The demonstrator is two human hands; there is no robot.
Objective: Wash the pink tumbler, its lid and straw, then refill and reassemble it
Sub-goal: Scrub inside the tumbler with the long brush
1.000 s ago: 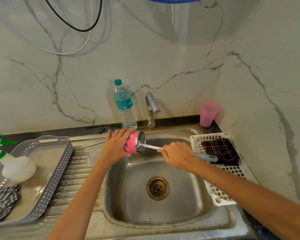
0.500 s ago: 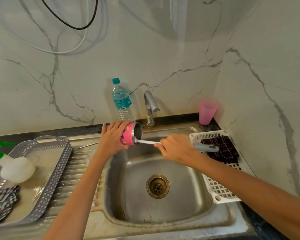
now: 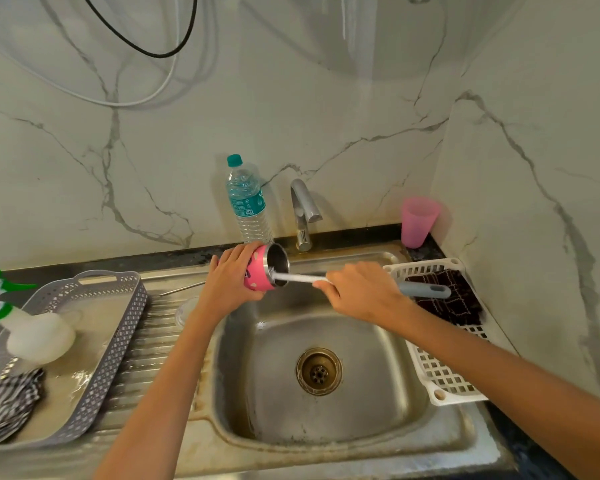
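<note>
My left hand (image 3: 230, 277) grips the pink tumbler (image 3: 260, 277), held on its side over the sink's back left corner with its steel mouth facing right. My right hand (image 3: 359, 289) holds a bottle brush (image 3: 300, 279) by its white shaft. The grey handle end sticks out to the right and the brush head is inside the tumbler's mouth. A clear round lid (image 3: 185, 311) lies on the drainboard behind my left wrist. A thin metal straw (image 3: 181, 289) lies on the drainboard near the back edge.
The steel sink (image 3: 378, 375) has a drain in its middle. A tap (image 3: 303, 213) and a water bottle (image 3: 246, 202) stand behind it. A pink cup (image 3: 418, 221) sits back right, by a white basket (image 3: 440, 379) holding a dark cloth. A grey tray (image 3: 118, 327) at left holds a spray bottle (image 3: 28, 327).
Both hands have shifted slightly toward the back of the sink. The brush has been drawn partly out of the tumbler, so more of its white shaft shows.
</note>
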